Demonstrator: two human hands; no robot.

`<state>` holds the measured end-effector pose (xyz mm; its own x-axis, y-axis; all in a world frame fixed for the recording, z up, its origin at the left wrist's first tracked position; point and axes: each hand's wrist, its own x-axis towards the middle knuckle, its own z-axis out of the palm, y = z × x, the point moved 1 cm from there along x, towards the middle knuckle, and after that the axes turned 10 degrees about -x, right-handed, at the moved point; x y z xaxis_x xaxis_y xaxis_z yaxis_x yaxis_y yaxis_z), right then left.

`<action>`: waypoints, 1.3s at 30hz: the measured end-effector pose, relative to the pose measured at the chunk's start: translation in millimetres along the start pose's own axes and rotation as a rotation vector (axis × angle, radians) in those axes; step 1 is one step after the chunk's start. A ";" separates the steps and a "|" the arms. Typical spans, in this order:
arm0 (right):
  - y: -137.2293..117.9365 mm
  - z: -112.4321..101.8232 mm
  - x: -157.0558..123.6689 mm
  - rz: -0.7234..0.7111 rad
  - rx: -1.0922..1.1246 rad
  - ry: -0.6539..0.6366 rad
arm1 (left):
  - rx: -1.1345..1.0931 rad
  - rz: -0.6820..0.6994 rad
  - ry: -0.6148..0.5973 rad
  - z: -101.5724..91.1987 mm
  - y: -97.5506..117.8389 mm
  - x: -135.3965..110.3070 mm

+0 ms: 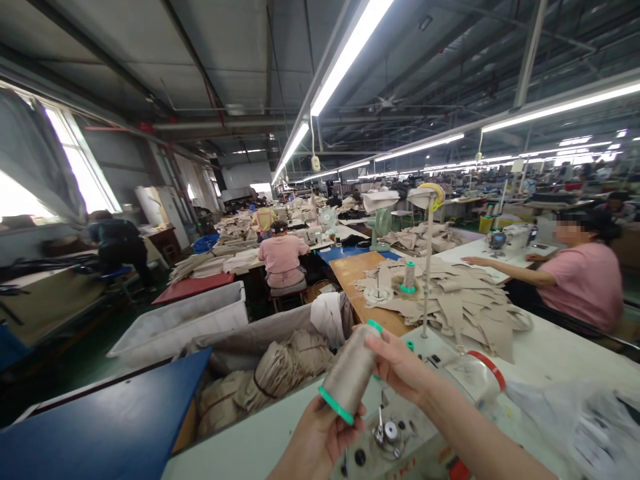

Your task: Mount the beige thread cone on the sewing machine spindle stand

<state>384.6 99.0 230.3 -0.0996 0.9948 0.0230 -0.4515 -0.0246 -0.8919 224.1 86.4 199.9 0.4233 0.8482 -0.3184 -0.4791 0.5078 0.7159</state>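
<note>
Grey-beige thread spool with bright green plastic rims (351,373) was up in the air, held by 2 bare hands, tilted, narrower end up and to the right. Left hand (333,427) cupped the wide lower end, fingers curled round beneath the rim. Right hand (400,363) gripped the upper end, thumb on the near side, closed narrow around the spool just below the top rim.

Spool sat over the near edge of a pale green sewing table (225,453), beside a sewing machine with metal tension parts (389,432), partly hidden by the right forearm. Thin upright metal pole (427,267) rose behind, yellow ring (435,195) at its top. 2nd grey spool with green base (409,275) stood upright near the pole. Heap of flat beige fabric pieces (465,300) lay beyond. Clear plastic bag (590,427) was at right.

Left side: blue flat board (100,420), white plastic bin (183,323), bundled beige cloth (290,363) below table level. 1 person in a pink top (580,283) sat at right by a white sewing machine (517,239), arm out over the tabletop; another pink-topped person (283,257) sat farther off, back turned.
</note>
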 end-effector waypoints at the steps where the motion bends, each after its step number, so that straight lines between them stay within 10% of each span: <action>1: 0.3 -0.1 0.6 0.003 -0.002 0.029 | 0.027 0.005 0.015 -1.4 -0.5 1.2; 9: -1.5 -4.8 2.1 -0.064 -0.193 0.186 | 0.382 0.318 0.116 -22.0 18.2 6.2; 19: -3.0 3.8 10.3 -0.102 -0.429 0.338 | 0.285 0.461 0.119 -9.5 7.9 1.0; 27: -13.9 6.6 10.8 0.039 -0.284 0.135 | -0.181 -0.201 0.010 -4.2 20.9 -9.6; 39: -3.0 -10.0 9.0 0.056 -0.070 -0.094 | -0.373 -0.375 -0.073 -6.1 13.6 -10.2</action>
<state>393.9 109.0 228.7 -0.2070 0.9783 0.0111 -0.3801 -0.0700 -0.9223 208.6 85.6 209.1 0.6639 0.5923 -0.4565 -0.5201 0.8044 0.2873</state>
